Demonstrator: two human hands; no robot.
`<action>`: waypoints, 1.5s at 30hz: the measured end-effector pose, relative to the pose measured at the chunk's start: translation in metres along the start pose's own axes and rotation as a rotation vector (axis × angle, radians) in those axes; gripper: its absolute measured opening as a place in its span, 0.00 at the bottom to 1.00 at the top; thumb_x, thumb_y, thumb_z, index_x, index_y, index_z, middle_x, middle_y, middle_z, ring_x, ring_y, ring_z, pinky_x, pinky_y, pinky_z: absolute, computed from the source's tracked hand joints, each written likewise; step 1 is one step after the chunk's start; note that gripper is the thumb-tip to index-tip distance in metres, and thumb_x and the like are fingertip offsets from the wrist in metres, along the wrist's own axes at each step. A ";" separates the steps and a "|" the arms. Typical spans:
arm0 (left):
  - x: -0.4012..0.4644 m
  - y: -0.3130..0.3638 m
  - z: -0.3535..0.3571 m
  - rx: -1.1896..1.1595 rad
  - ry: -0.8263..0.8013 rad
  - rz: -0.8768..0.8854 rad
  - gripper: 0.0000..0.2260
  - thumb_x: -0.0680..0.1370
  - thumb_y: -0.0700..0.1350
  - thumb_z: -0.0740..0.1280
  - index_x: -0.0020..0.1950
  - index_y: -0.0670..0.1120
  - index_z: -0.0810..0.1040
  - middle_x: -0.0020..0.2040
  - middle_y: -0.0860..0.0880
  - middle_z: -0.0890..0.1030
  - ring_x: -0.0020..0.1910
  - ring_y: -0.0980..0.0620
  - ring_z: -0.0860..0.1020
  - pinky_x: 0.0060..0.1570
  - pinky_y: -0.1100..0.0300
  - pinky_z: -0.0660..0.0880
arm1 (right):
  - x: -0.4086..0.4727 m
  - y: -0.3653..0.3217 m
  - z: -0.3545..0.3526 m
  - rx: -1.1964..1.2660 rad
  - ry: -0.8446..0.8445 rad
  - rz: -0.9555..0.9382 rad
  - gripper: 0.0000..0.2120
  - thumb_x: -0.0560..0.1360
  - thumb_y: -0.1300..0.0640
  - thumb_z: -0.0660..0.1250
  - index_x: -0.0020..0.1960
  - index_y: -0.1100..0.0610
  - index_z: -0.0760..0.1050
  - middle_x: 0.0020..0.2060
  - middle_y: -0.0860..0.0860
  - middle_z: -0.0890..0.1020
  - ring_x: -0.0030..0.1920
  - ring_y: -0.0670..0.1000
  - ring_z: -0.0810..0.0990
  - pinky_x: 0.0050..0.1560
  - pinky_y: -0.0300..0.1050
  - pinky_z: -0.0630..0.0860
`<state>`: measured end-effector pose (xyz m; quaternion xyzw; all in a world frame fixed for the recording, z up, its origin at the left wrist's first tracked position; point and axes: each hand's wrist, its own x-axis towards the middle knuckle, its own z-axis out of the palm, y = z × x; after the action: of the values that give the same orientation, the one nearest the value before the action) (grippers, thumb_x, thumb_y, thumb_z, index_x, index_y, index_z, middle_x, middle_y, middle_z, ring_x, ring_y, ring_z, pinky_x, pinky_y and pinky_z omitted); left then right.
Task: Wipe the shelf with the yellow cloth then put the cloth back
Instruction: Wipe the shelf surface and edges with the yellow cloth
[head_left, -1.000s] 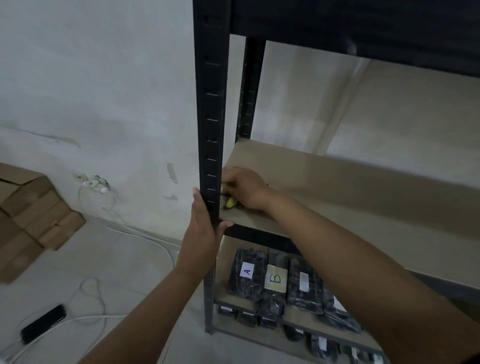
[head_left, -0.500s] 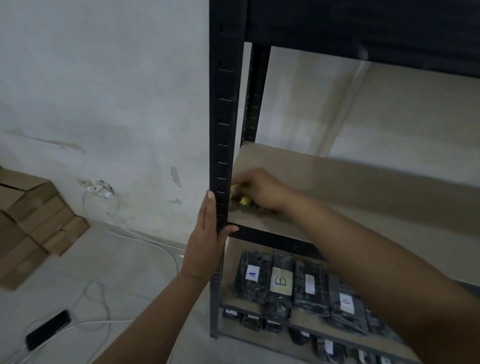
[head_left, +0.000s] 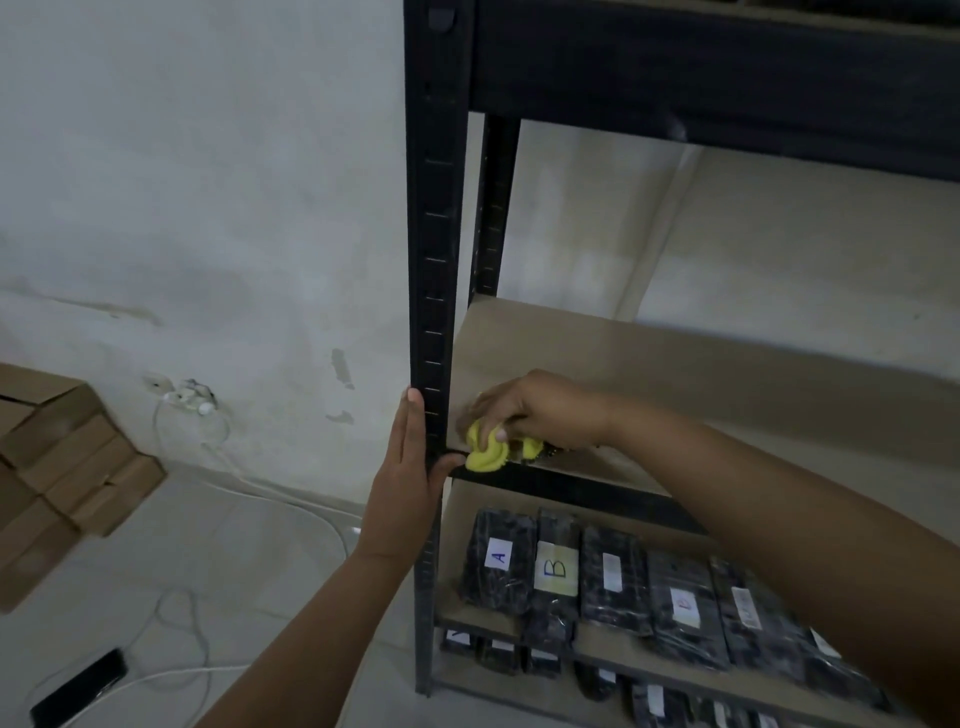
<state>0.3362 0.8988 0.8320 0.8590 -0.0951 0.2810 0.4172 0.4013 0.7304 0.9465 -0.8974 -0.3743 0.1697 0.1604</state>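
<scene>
The right hand (head_left: 530, 410) was clamped on the bunched yellow cloth (head_left: 485, 452) at the shelf (head_left: 649, 364) front-left corner; the left hand (head_left: 410, 478) gripped the black post (head_left: 435, 249). The overhanging cloth could likely slip off the edge

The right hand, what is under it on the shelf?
Under the right hand lies a bunched yellow cloth at the front left corner of the shelf. Something dark shows beside it; the hand covers the rest.
</scene>
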 end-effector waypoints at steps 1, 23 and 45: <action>0.000 0.002 -0.001 -0.028 0.004 -0.014 0.31 0.76 0.55 0.59 0.73 0.57 0.45 0.75 0.41 0.59 0.69 0.53 0.60 0.62 0.52 0.67 | -0.004 0.003 -0.006 0.023 -0.006 0.027 0.11 0.76 0.61 0.65 0.56 0.54 0.80 0.62 0.50 0.79 0.61 0.51 0.76 0.66 0.47 0.70; 0.008 0.060 0.027 0.118 -0.103 0.451 0.21 0.74 0.30 0.60 0.67 0.42 0.69 0.68 0.39 0.68 0.70 0.41 0.65 0.69 0.48 0.65 | -0.079 0.036 -0.035 0.241 0.367 0.307 0.13 0.76 0.60 0.64 0.60 0.57 0.77 0.57 0.50 0.80 0.52 0.47 0.77 0.47 0.30 0.72; 0.111 0.033 0.071 0.676 -0.715 -0.007 0.27 0.78 0.62 0.40 0.76 0.57 0.44 0.78 0.51 0.44 0.76 0.40 0.40 0.65 0.27 0.38 | -0.105 0.053 0.043 -0.056 0.507 0.321 0.17 0.75 0.62 0.64 0.62 0.50 0.76 0.66 0.49 0.75 0.68 0.47 0.68 0.64 0.34 0.61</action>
<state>0.4429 0.8313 0.8814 0.9893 -0.1329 -0.0177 0.0574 0.3463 0.6260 0.9058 -0.9629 -0.1803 -0.0469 0.1952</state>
